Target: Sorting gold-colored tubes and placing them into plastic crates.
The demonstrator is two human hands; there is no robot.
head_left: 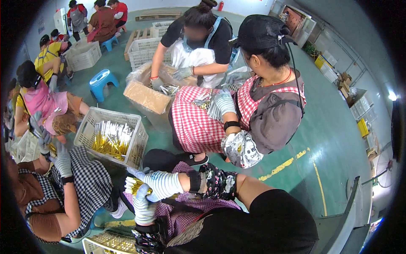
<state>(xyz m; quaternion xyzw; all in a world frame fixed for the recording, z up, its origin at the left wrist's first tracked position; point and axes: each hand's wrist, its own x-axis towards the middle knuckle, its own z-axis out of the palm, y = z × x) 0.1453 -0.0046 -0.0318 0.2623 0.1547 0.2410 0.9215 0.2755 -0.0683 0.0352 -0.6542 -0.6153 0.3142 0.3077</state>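
Note:
A bundle of thin white-and-gold sticks (133, 186) is held in front of me, white ends toward the left. My left hand (144, 207), in a striped white-and-blue glove, is closed around it from below. In a matching glove, my right hand (163, 185) lies over the top of the bundle with its fingers bent about the sticks. The gloves hide part of the bundle. Beyond my hands stands a pale plastic crate (141, 146) with many similar sticks (112, 139) in it. Another crate (91, 245) shows partly at the lower edge.
Co-workers sit close by: one in a black-checked apron (86, 173) at left, one in a red-checked apron (198, 118) ahead. Another reaches into a plastic-lined carton (148, 96). A blue stool (102, 80) and more crates (144, 51) stand farther off on the green floor (330, 156).

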